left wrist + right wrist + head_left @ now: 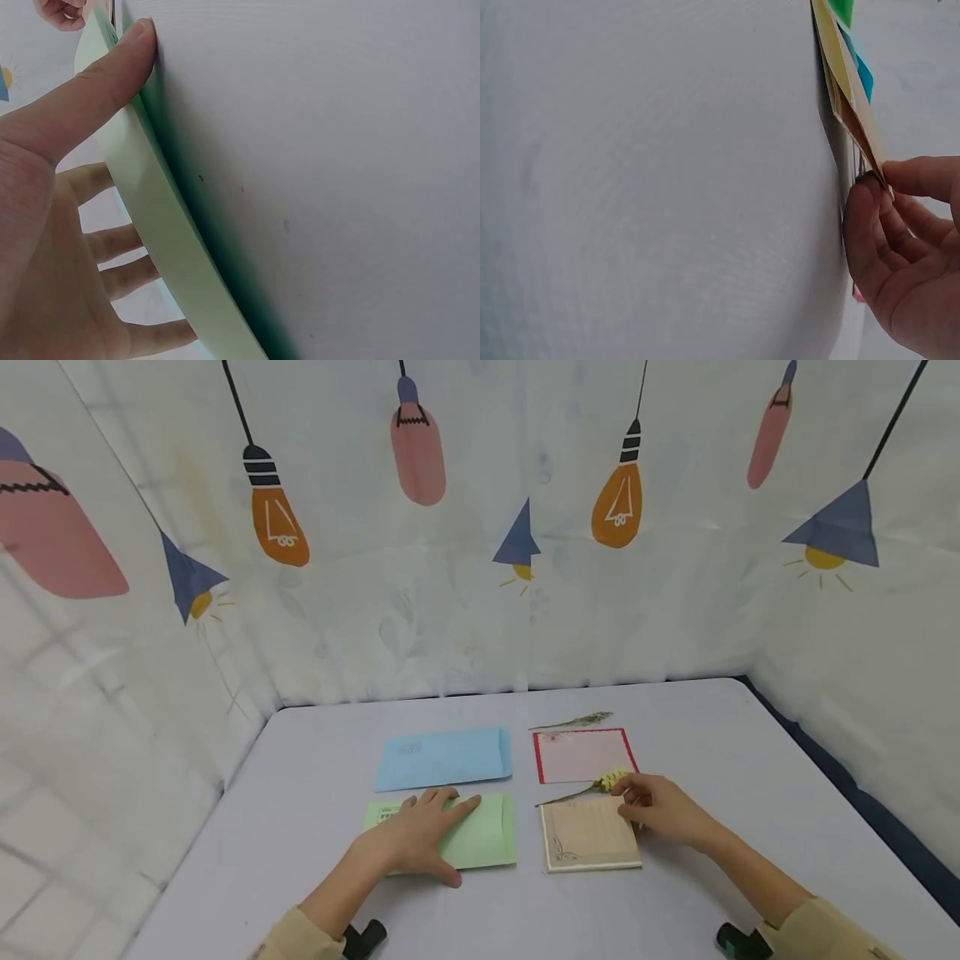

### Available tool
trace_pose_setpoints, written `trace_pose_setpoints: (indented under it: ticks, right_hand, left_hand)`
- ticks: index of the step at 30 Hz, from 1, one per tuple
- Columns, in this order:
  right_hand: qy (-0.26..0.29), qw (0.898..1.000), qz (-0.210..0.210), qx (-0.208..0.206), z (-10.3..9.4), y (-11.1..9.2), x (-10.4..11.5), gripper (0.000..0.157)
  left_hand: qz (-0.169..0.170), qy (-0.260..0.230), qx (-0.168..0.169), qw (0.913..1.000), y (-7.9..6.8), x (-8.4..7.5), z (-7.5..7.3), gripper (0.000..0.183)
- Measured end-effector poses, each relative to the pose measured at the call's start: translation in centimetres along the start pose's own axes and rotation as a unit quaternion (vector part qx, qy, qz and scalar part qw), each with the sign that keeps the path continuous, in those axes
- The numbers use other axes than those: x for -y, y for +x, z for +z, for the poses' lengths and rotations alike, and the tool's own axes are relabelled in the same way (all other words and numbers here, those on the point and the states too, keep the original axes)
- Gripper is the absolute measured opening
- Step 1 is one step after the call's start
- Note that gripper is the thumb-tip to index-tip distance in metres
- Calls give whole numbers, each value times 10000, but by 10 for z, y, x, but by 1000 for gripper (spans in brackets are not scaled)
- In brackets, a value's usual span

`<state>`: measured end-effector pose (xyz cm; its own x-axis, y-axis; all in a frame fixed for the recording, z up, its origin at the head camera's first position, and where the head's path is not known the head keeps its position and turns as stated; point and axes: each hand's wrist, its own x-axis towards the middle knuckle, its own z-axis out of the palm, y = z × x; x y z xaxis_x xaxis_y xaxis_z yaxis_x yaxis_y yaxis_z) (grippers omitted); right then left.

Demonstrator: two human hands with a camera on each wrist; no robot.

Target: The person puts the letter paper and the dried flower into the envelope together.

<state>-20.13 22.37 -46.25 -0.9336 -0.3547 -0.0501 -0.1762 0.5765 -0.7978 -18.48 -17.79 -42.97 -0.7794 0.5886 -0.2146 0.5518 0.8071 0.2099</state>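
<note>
1. A person's left hand (412, 837) lies spread across a green envelope (489, 837) at the near left of the group on a white desk (540, 914); its fingers are extended and apart, touching the paper without gripping it, and the thumb reaches the envelope's near edge.
2. The right hand (660, 808) pinches the right side of a tan notebook (588, 839) between thumb and fingers, the cover's corner raised off the pages. The notebook sits to the right of the green envelope.
3. Along the notebook's far edge lies a yellow flower (613, 779), its bloom beside the right hand's fingertips; whether they touch it cannot be told.
4. Beyond it rests a pink card (577, 760) bordered in red, with a green sprig (591, 721) at its far side.
5. A blue envelope (450, 762) lies on the far side of the green one, left of the card.
</note>
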Motion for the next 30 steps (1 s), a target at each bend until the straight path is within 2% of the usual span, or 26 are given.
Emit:
trace_pose_setpoints:
  ticks: [4, 11, 16, 22, 30]
  right_hand:
    - [333, 9992, 191, -80, -1, 2, 1, 22]
    - [1047, 9936, 377, -180, -6, 2, 1, 32]
    - [1451, 9881, 470, -213, -10, 2, 2, 29]
    - [1603, 9854, 550, -185, -11, 2, 3, 30]
    - [1780, 9822, 487, -345, -12, 9, 6, 35]
  left_hand:
    - [-21, -7, 87, 10000, -2, -1, 0, 105]
    - [-27, 43, 148, 9999, -1, -2, 0, 106]
    - [-36, 40, 128, 9999, 0, -2, 0, 105]
    - [-85, -127, 267, 9995, -2, -3, 1, 105]
    - [-28, 138, 184, 9997, 3, 0, 1, 107]
